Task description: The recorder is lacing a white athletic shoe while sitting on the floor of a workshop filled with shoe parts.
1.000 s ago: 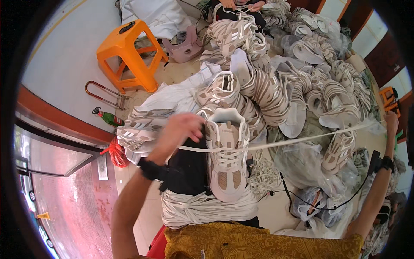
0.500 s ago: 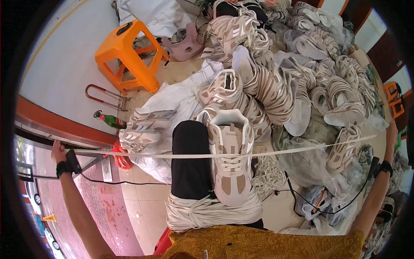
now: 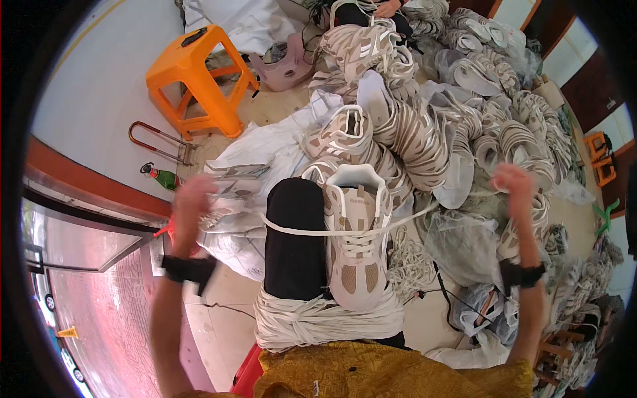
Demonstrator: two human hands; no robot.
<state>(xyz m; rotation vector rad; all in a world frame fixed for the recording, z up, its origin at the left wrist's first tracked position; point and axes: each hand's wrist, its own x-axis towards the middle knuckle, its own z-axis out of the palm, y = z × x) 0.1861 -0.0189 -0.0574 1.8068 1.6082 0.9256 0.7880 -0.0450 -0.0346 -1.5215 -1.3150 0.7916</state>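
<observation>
On my lap a beige and white sneaker [image 3: 359, 262] stands with its toe toward me, beside my black-clad knee. A flat pale shoelace [image 3: 305, 232] sags across the knee and the sneaker, both ends curving up. My left hand [image 3: 194, 202] is raised left of the knee, smeared by motion, its fingers unclear. Raised on the right is my right hand [image 3: 516, 180], fingers curled, with a faint pale strip of lace running to it. A thick bundle of laces [image 3: 318, 325] lies across my lap, under the sneaker's toe.
Stacked shoe uppers [image 3: 424, 142] heap up ahead and to the right. Plastic bags [image 3: 461, 242] and a lace tangle [image 3: 411, 262] lie right of the sneaker. An orange stool [image 3: 196, 79] and green bottle [image 3: 162, 178] stand left. Another person's hand [image 3: 388, 8] shows at the top.
Both my hands have come inward from far apart. The shoelace, stretched nearly straight between them before, now hangs slack over the knee and sneaker.
</observation>
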